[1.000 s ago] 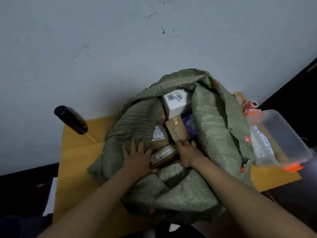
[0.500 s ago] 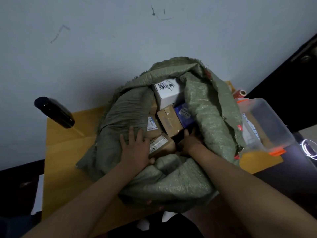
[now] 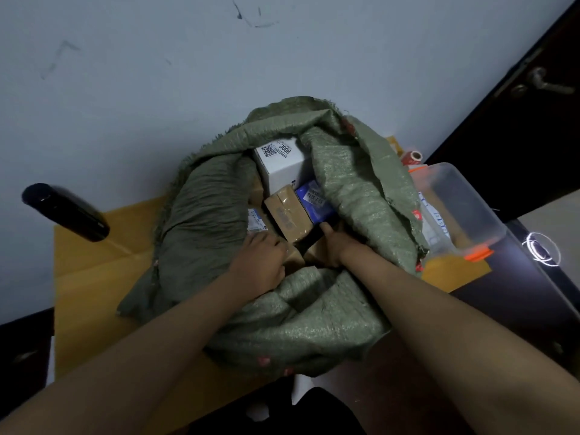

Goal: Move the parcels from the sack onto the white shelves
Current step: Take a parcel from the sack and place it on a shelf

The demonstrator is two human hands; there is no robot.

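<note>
Two hands inside the sack (image 3: 351, 189): my left hand (image 3: 262, 262) and right hand (image 3: 332, 246) both grip one brown parcel (image 3: 296, 257) at its mouth.

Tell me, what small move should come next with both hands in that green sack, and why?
Probably lift the brown parcel straight up. The left hand and right hand already grip its two sides near the mouth of the sack, while the other parcels lie behind it, and no white shelves are in view yet.

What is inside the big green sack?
Parcels fill the green sack: a white box, a blue one and a taped brown one. Both hands grip another brown parcel. Anything deeper is covered.
</note>
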